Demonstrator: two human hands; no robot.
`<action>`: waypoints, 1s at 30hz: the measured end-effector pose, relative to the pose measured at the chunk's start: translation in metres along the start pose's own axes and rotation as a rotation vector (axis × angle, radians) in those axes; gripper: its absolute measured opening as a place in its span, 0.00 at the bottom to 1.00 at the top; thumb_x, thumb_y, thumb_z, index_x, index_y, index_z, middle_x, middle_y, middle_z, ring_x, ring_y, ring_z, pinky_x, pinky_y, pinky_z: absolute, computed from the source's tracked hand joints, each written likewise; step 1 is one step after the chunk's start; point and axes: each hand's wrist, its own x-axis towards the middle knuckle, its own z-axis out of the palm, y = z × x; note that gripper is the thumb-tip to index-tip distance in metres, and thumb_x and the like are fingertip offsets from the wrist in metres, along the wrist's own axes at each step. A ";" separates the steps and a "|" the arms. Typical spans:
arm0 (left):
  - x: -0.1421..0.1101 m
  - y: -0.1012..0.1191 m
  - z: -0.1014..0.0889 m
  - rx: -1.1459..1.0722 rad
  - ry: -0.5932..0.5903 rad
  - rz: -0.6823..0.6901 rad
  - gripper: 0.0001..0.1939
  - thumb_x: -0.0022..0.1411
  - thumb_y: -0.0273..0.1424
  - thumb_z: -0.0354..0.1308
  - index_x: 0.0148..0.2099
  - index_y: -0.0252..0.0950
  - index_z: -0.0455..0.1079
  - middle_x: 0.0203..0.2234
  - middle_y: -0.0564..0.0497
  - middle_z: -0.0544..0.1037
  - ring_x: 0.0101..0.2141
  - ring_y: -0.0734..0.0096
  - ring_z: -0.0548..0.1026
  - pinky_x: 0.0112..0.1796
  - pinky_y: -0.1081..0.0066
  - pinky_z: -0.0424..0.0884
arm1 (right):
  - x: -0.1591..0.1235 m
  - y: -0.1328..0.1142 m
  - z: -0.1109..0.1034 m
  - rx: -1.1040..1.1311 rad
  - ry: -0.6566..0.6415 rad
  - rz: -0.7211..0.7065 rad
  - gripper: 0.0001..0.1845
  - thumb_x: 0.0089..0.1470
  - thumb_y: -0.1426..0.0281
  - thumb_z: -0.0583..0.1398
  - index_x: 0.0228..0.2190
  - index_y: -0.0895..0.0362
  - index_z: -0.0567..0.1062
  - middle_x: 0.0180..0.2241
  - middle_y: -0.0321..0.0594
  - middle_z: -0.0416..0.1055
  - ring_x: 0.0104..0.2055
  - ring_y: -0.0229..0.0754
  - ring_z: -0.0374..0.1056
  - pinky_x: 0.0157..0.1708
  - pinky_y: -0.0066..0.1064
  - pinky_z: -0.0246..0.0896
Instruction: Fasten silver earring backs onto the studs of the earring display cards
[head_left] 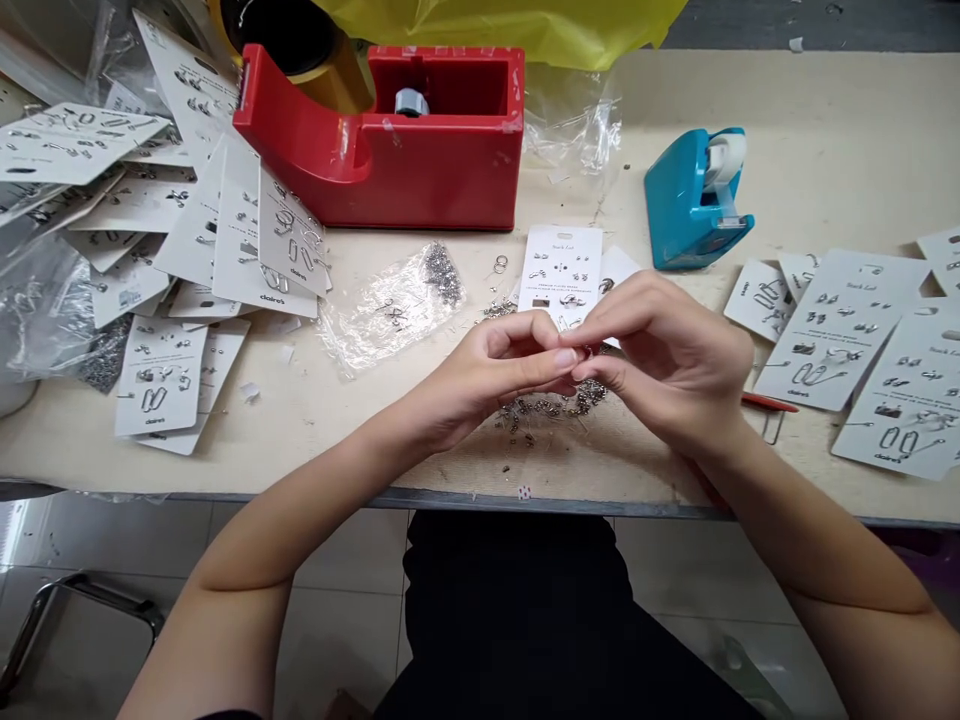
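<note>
Pinched piece (586, 352) hidden by fingers (529, 364), yellow bag (495, 22) cut off, loose bits (551, 405) too small

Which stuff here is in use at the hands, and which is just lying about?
Likely in use:
left hand, right hand, small metal piece pinched between them, loose silver-toned metal pieces, printed jewellery card

Likely lying about:
red tape dispenser, teal tape dispenser, clear plastic bag, pile of printed cards

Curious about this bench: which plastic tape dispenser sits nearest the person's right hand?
The small teal plastic tape dispenser, just beyond the right hand; the much larger red plastic dispenser stands farther left.
</note>
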 end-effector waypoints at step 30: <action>0.002 -0.017 -0.007 0.495 0.059 0.614 0.07 0.68 0.31 0.61 0.37 0.36 0.67 0.32 0.55 0.72 0.34 0.84 0.75 0.39 0.83 0.77 | -0.001 -0.014 0.002 0.322 0.004 0.465 0.05 0.55 0.72 0.69 0.32 0.53 0.77 0.30 0.34 0.71 0.32 0.34 0.69 0.33 0.27 0.69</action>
